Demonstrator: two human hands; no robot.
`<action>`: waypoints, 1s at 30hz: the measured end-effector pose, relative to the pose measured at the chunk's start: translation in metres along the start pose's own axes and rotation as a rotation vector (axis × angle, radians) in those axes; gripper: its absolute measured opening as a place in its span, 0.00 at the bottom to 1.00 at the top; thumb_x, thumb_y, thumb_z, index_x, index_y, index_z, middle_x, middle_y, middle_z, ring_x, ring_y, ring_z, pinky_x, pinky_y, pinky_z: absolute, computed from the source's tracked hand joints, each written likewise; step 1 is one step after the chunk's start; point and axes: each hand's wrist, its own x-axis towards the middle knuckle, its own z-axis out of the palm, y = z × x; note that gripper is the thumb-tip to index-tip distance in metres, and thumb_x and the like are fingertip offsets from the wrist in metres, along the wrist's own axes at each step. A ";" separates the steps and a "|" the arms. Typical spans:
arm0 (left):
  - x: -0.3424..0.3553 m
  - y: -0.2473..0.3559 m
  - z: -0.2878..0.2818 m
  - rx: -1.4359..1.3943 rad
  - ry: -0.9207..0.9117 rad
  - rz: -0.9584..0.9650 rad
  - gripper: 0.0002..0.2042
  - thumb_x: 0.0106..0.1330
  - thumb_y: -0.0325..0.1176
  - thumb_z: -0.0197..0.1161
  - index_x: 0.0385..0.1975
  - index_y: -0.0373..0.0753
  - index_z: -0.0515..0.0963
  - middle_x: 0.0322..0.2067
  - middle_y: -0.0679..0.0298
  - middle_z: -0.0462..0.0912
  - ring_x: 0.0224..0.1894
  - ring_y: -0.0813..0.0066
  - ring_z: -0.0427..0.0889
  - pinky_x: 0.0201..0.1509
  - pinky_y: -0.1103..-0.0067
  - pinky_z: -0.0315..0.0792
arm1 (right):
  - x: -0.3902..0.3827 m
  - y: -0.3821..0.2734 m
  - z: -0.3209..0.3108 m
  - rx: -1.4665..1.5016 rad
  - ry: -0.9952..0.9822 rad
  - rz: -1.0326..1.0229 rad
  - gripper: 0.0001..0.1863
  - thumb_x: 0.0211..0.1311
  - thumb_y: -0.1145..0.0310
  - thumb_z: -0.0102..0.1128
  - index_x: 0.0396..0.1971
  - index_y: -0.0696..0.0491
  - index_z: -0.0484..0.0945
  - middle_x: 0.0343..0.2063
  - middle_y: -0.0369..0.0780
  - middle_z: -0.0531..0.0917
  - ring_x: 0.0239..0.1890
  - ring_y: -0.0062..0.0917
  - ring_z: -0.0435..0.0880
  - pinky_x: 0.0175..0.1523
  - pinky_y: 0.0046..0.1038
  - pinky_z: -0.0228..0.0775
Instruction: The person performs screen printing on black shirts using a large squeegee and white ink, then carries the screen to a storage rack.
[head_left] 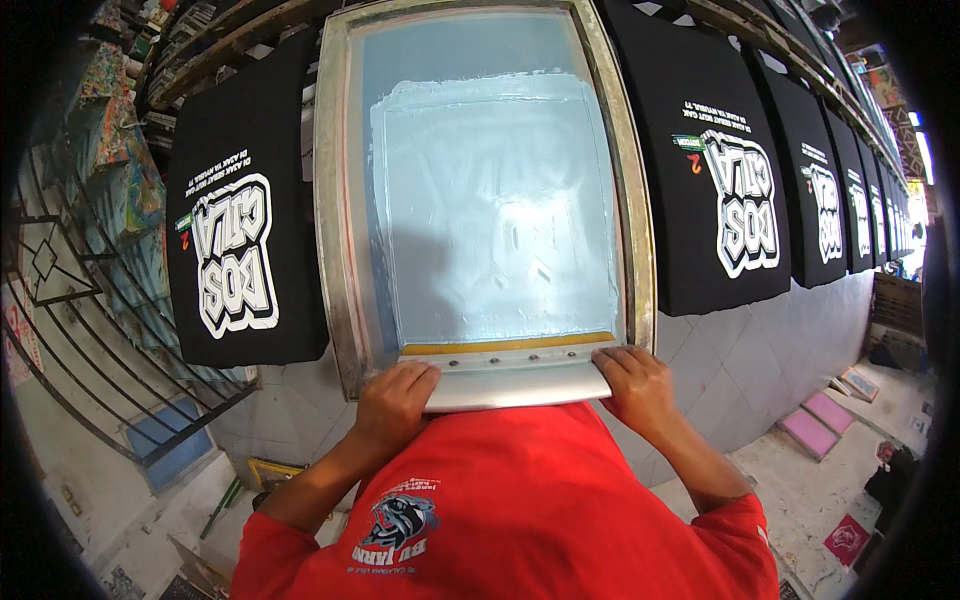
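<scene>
My left hand (398, 395) and my right hand (636, 385) grip the two ends of a wide metal squeegee (515, 378) with a yellow blade and several bolts. It lies across the near end of a screen-printing screen (335, 200), which has a weathered metal frame and blue mesh. A pale blue, glossy coat (470, 160) covers much of the mesh, with a faint raised design and a shadow at its left. The squeegee's blade edge sits at the lower border of that coat. Whatever is under the screen is hidden.
Black T-shirts with white prints hang flat on boards left (240, 120) and in a row at right (660, 80). A curved black metal grille (45, 260) and hanging cloth (105, 120) are at far left. A tiled wall (715, 380) runs below; pink screens (805, 435) lie on the floor.
</scene>
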 end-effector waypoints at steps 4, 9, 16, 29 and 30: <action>0.008 -0.007 0.012 0.068 0.077 0.014 0.14 0.51 0.23 0.60 0.40 0.31 0.79 0.40 0.53 0.83 0.45 0.56 0.83 0.50 0.68 0.78 | 0.003 0.006 0.020 -0.079 0.089 -0.033 0.20 0.41 0.72 0.67 0.40 0.55 0.82 0.38 0.38 0.85 0.41 0.30 0.84 0.43 0.31 0.78; 0.030 -0.025 0.018 0.122 0.124 0.042 0.14 0.52 0.22 0.59 0.40 0.30 0.80 0.40 0.53 0.82 0.46 0.57 0.83 0.51 0.69 0.78 | 0.032 0.026 0.025 -0.118 0.110 -0.056 0.24 0.37 0.69 0.70 0.42 0.55 0.81 0.41 0.38 0.84 0.42 0.31 0.83 0.44 0.31 0.78; 0.110 -0.080 0.014 0.236 0.224 0.027 0.13 0.53 0.23 0.60 0.41 0.34 0.81 0.40 0.56 0.83 0.43 0.59 0.83 0.47 0.70 0.79 | 0.125 0.075 0.026 -0.106 0.098 -0.019 0.34 0.30 0.64 0.77 0.46 0.54 0.79 0.42 0.42 0.83 0.43 0.36 0.83 0.47 0.33 0.78; 0.303 -0.154 -0.109 0.059 -0.051 -0.127 0.18 0.47 0.35 0.72 0.38 0.35 0.83 0.31 0.51 0.85 0.38 0.52 0.84 0.45 0.67 0.76 | 0.346 0.146 -0.065 -0.101 -0.129 0.001 0.20 0.44 0.58 0.75 0.36 0.55 0.86 0.30 0.48 0.86 0.34 0.40 0.86 0.44 0.36 0.77; 0.293 -0.152 -0.113 0.113 0.061 -0.031 0.15 0.47 0.37 0.71 0.34 0.38 0.83 0.30 0.51 0.84 0.36 0.52 0.84 0.42 0.65 0.76 | 0.340 0.140 -0.076 -0.117 -0.082 0.008 0.20 0.44 0.58 0.75 0.36 0.54 0.86 0.30 0.48 0.86 0.34 0.40 0.86 0.44 0.36 0.77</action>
